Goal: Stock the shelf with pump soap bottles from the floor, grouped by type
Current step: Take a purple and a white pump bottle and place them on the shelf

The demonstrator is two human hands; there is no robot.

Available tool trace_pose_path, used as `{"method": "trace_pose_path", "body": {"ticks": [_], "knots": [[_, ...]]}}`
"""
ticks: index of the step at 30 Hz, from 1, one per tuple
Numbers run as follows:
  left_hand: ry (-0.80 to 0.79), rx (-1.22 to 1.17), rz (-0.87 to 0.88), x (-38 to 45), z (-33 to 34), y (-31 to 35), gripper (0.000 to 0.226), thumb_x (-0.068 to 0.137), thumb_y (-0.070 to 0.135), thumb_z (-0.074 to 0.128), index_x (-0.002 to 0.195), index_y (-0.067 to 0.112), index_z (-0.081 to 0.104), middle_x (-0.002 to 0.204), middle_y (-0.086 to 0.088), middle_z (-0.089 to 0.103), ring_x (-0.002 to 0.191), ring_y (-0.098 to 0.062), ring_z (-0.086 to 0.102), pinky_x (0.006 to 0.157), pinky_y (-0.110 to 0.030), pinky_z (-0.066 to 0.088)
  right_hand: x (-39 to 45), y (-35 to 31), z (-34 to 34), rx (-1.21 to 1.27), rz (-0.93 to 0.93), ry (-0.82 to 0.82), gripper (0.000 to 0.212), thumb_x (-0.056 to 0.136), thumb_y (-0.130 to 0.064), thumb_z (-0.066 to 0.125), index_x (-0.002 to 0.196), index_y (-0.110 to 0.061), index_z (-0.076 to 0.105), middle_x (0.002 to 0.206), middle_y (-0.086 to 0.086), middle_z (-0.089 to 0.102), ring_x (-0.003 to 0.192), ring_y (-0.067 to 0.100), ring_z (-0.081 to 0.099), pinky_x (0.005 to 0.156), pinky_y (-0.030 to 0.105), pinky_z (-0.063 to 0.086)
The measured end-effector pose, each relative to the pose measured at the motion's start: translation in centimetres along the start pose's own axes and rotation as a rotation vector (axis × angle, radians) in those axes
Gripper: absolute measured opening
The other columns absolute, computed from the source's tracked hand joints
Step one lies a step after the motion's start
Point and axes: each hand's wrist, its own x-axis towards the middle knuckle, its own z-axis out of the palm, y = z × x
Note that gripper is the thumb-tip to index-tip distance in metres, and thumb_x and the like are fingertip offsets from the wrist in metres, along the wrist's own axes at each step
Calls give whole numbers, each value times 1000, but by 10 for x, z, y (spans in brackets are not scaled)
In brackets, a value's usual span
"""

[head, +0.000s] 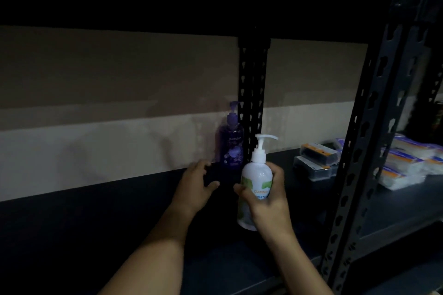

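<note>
A purple pump soap bottle stands upright at the back of the dark shelf, against the wall beside a black upright post. My left hand hovers just left of it with fingers loosely spread, holding nothing. My right hand grips a white pump soap bottle with a green label, upright, in front and to the right of the purple one. Its base is over the shelf; whether it touches I cannot tell.
A black perforated post rises behind the bottles and a second one stands at the right front. Dark boxes lie on the shelf to the right, and white packets are stacked on the neighbouring shelf.
</note>
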Motion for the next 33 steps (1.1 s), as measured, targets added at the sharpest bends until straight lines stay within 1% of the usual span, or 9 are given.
{"method": "trace_pose_path", "body": {"ticks": [3, 5, 11, 13, 15, 18, 23, 29, 33], "knots": [[-252, 68, 126, -42, -40, -14, 42, 98, 39, 70, 138, 30, 64, 145, 12, 57, 135, 0, 49, 116, -20, 35, -4, -5, 1, -37, 51, -124, 51, 86, -19, 81, 118, -38, 47, 105, -2, 65, 83, 5, 67, 71, 21, 56], [-414, 90, 175, -70, -67, -23, 48, 100, 52, 58, 147, 43, 53, 156, 30, 34, 146, 16, 23, 123, -16, 14, -8, -8, 2, -75, 52, -223, 50, 88, -25, 79, 122, -39, 44, 111, 0, 63, 86, 2, 66, 76, 20, 55], [-543, 138, 111, -125, -126, -50, 50, 99, 70, 44, 147, 69, 31, 153, 53, 11, 143, 27, -5, 119, -14, -1, -28, -11, 20, -207, 60, -416, 68, 76, -64, 72, 130, -54, 31, 130, -1, 53, 114, 16, 61, 102, 45, 53], [-542, 152, 98, -132, -131, -53, 50, 98, 71, 43, 147, 69, 30, 152, 55, 10, 143, 27, -6, 118, -13, -1, -35, -10, 31, -205, 50, -453, 67, 82, -53, 76, 130, -58, 30, 131, -4, 52, 116, 11, 59, 103, 38, 52], [-527, 152, 98, -136, -132, -51, 51, 98, 71, 43, 147, 68, 32, 153, 53, 12, 144, 27, -5, 118, -13, 0, -38, -7, 44, -218, 22, -456, 70, 87, -36, 80, 132, -60, 32, 131, -8, 48, 114, -3, 55, 99, 16, 48], [-491, 141, 91, -135, -131, -47, 51, 100, 66, 46, 149, 60, 37, 153, 49, 17, 140, 32, -2, 116, -11, 0, -26, 5, 63, -349, -14, -366, 79, 80, -29, 87, 143, -44, 42, 125, -4, 47, 106, -4, 53, 86, 1, 40], [-456, 82, 87, -132, -128, -50, 52, 99, 60, 54, 149, 51, 45, 156, 40, 27, 140, 31, 6, 123, -15, 2, 7, 31, 95, -425, -21, -245, 73, 67, -31, 95, 128, -23, 57, 118, 4, 63, 109, 18, 63, 91, 28, 52], [-421, 60, 113, -124, -123, -53, 53, 98, 57, 58, 149, 46, 48, 159, 33, 31, 145, 25, 10, 125, -18, 6, 37, 56, 130, -454, -86, -125, 71, 58, -25, 100, 114, -9, 60, 109, 12, 71, 101, 26, 69, 85, 42, 59], [-419, 33, 113, -122, -122, -57, 53, 97, 58, 59, 148, 47, 49, 158, 35, 33, 143, 27, 11, 122, -15, 6, 53, 66, 148, -472, -108, -95, 72, 54, -24, 101, 110, -2, 61, 103, 14, 73, 94, 28, 71, 80, 39, 59]]}}
